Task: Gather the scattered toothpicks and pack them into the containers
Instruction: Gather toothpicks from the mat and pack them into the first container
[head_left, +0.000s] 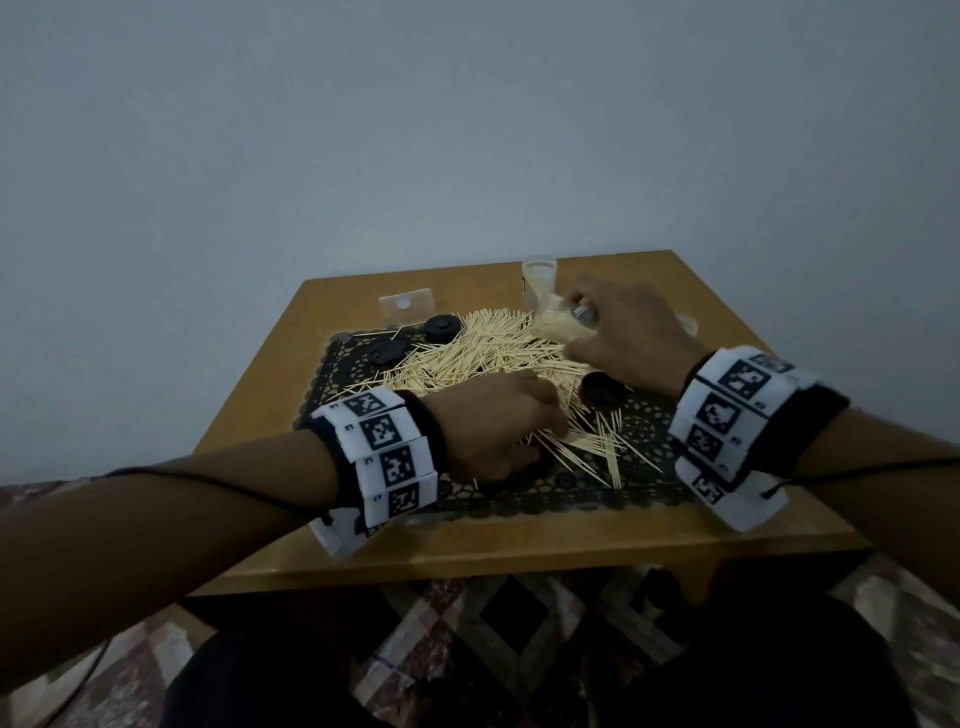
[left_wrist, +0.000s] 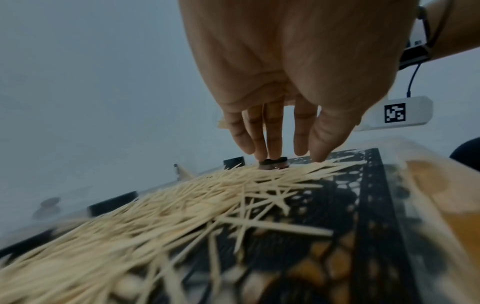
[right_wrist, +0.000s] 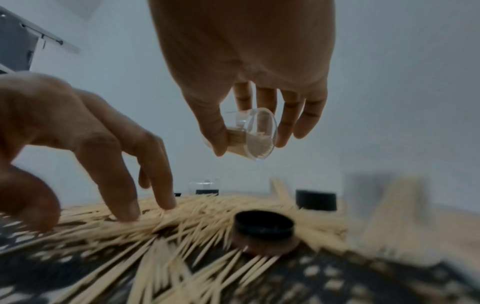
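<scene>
Most pale wooden toothpicks (head_left: 483, 358) still lie scattered over the black lace mat (head_left: 649, 441) on the table (head_left: 260, 415). The right hand (head_left: 631, 335) grips a partly filled clear plastic container (right_wrist: 255, 136), tilted above the pile; the left hand (head_left: 491, 423), fingers relaxed, rakes loose picks.

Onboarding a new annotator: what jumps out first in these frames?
The toothpicks, a pale heap spread over the black mat on the table. Next, the right hand holds a clear container, tilted and partly filled with toothpicks, above the heap. The left hand has its fingertips down in the near side of the heap, beside a black cap.
</scene>
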